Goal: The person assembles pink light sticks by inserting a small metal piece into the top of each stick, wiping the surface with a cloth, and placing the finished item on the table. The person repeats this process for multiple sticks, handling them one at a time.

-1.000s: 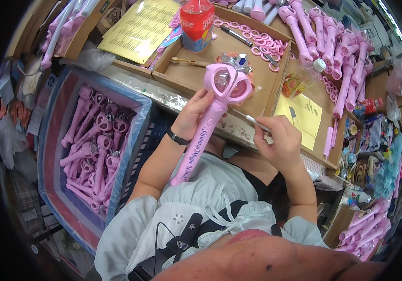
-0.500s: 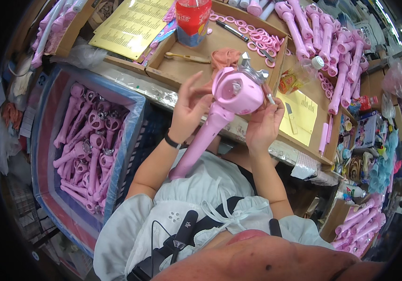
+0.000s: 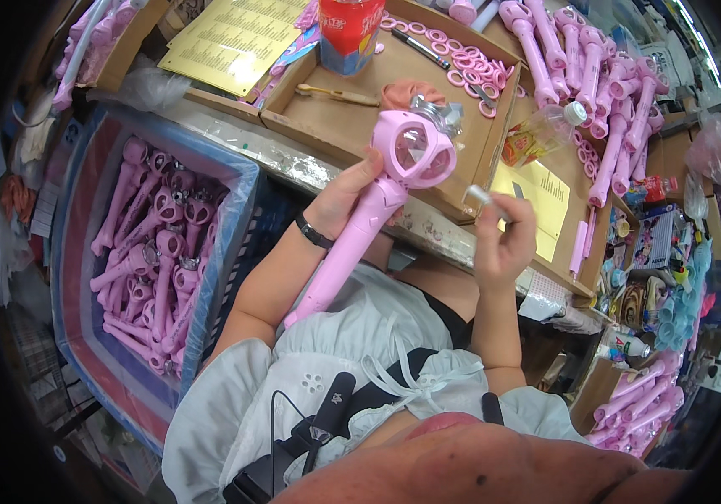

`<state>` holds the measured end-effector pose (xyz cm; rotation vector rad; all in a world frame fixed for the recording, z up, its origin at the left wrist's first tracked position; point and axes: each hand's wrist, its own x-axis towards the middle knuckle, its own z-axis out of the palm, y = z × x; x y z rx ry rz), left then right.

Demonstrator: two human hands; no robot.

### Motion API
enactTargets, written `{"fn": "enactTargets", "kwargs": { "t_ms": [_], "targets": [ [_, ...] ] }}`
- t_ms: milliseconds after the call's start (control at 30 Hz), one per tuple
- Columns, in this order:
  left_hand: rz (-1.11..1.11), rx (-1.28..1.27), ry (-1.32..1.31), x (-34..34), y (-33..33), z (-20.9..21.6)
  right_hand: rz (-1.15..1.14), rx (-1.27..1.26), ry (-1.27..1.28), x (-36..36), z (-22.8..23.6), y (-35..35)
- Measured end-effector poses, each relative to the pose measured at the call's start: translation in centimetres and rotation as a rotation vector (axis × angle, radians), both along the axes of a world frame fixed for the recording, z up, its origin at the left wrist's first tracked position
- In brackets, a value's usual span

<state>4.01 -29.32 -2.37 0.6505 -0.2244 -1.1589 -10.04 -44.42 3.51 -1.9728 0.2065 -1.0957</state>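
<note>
My left hand [image 3: 345, 191] is wrapped round the upper handle of a pink toy wand [image 3: 350, 239]. The wand slants up from my lap, its wide round head with cut-out openings at the top. A shiny silver and clear ornament [image 3: 439, 118] sits on the far end of that head. To the right of the wand, and apart from it, my right hand [image 3: 507, 239] pinches a small whitish piece [image 3: 479, 194] between thumb and fingers. The piece is blurred, so its kind cannot be made out.
On my left stands a blue-lined bin [image 3: 247, 181] full of pink wands. Ahead, a cardboard tray [image 3: 314, 139] holds a wooden-handled brush [image 3: 335, 95], a marker [image 3: 421, 49], an orange cloth [image 3: 411, 94] and pink rings [image 3: 471, 65]. A clear bottle [image 3: 541, 134] leans beside yellow sheets [image 3: 545, 197]. More wands [image 3: 587, 67] lie far right.
My left hand has gone from beside the wand's head to a grip round its upper handle. My right hand has drawn away from the head, rightward and slightly toward me, with the small piece.
</note>
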Motion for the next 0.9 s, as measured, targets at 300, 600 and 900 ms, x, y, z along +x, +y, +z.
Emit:
{"fn": "enactTargets", "kwargs": {
  "t_ms": [300,600,900],
  "targets": [
    [0.086,0.04,-0.133,-0.5,0.1,1.6,0.11,-0.51,0.172,0.6,1.7,1.2],
    [0.229,0.141,-0.274,-0.9,0.5,2.7,0.213,-0.044,0.383,0.5,1.1,1.0],
    [0.318,0.216,-0.354,-1.2,0.9,2.8,0.15,0.346,0.352,0.0,-1.7,1.8]
  ]
}}
